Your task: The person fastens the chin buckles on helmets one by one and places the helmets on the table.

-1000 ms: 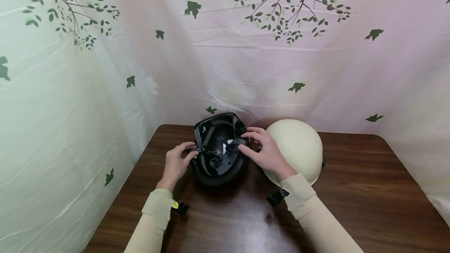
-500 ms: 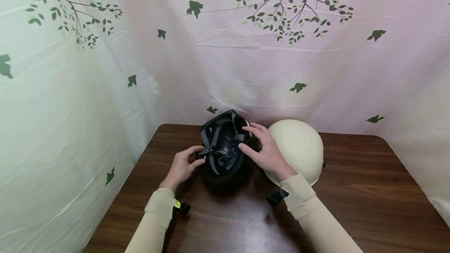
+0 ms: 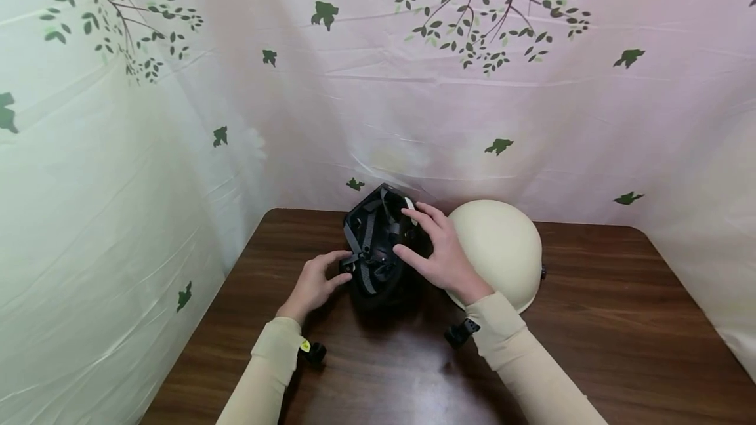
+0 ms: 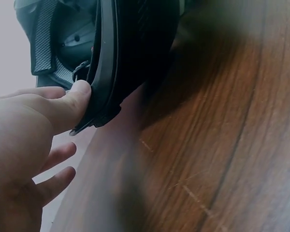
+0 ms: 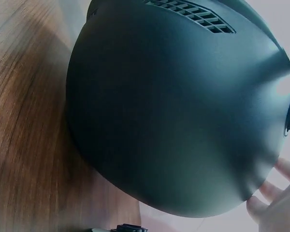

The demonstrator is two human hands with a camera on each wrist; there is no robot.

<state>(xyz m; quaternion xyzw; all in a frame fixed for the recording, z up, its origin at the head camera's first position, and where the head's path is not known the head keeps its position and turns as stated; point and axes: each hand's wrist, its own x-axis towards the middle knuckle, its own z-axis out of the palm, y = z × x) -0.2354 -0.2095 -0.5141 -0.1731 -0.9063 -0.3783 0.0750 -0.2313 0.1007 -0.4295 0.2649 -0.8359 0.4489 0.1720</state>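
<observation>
A black helmet [image 3: 378,294] stands tilted on the table, opening up and grey straps [image 3: 369,235] showing inside. My left hand [image 3: 313,284] is at its left side. In the left wrist view, the thumb [image 4: 77,99] presses on the helmet's rim [image 4: 106,53] with a finger behind it, pinching the edge; two other fingers stay apart. My right hand [image 3: 445,251] is at the helmet's right side, fingers spread and loosely bent. The right wrist view shows the smooth vented shell [image 5: 169,106] with fingertips [image 5: 256,205] right at its edge. Much of the helmet's right side is hidden.
A cream helmet [image 3: 499,248], dome up, sits just right of my right hand and partly behind it. The brown wooden table [image 3: 620,320] backs onto a pale curtain [image 3: 378,117] with leaf prints. A small black camera is strapped to each wrist.
The black helmet has turned and tipped, its left rim moving right and its opening now looking narrower. My left hand followed to the right; my right hand stayed nearly in place.
</observation>
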